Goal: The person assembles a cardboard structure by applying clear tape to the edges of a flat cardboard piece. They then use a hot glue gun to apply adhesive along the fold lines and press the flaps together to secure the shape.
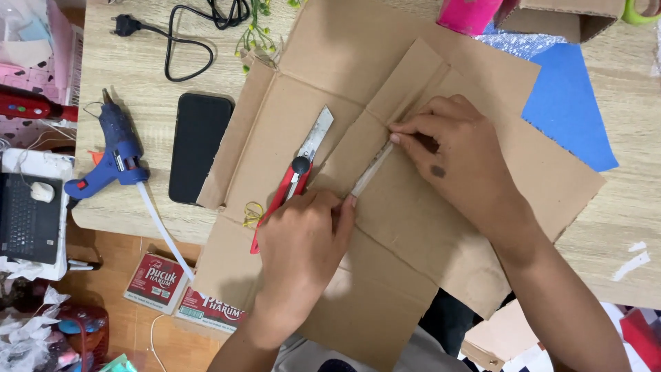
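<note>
While the left hand [303,234] and right hand [451,148] pinch a thin pale stick [372,170] flat on brown corrugated cardboard [413,227], the red-handled utility knife [297,172] lies idle just left, cardboard apparently uncut so far.

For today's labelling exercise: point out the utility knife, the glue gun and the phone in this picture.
Utility knife [301,165]: head view, on the black knob where blade meets red handle.
Glue gun [118,141]: head view, on the middle of its blue body.
Phone [200,147]: head view, on the centre of its dark face.
</note>
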